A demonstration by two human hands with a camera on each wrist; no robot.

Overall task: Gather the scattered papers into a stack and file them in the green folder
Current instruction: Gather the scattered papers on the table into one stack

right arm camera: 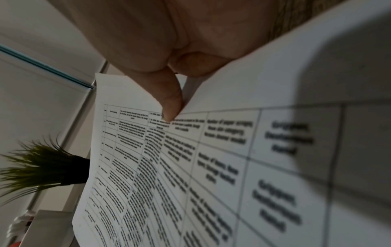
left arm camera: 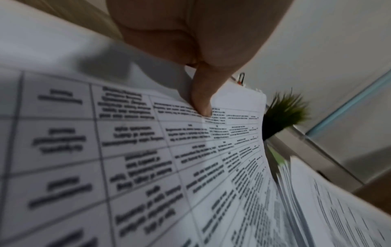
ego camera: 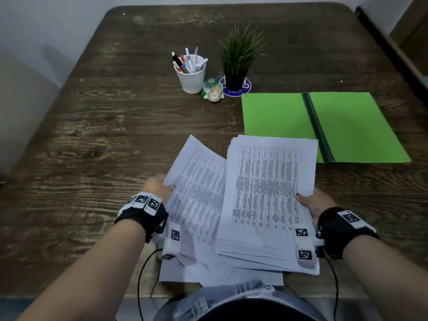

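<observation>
My left hand (ego camera: 157,188) pinched the left edge of a loose batch of printed sheets (ego camera: 196,193), thumb on top and fingers beneath; the left wrist view showed the thumb (left arm camera: 202,98) pressed onto the top page. These sheets were raised and fanned, and they overlapped the pages lying flat at the near table (ego camera: 92,135) edge.

My right hand (ego camera: 312,205) clamped the thicker stack (ego camera: 266,193) at its right edge, thumb over the printed table, fingers hidden below. The far right corner of that stack lay over the near left corner of the green folder (ego camera: 347,123), which was open flat to the right of centre.

Risk, as I judged it:
- The left batch was held at one edge only. A sheet could slide out and scatter again.
- The stack edges were not squared. Filing it so could crease corners against the spine.
- Flat sheets (ego camera: 231,276) near the table edge could be left behind or pushed off.

Legible writing: none with certainty. Both batches bore ruled tables of small text, blurred in every view. The blue coaster (ego camera: 234,88) under the plant (ego camera: 238,56) carried white lettering, too small to read. The pen cup (ego camera: 191,75) was unmarked.
</observation>
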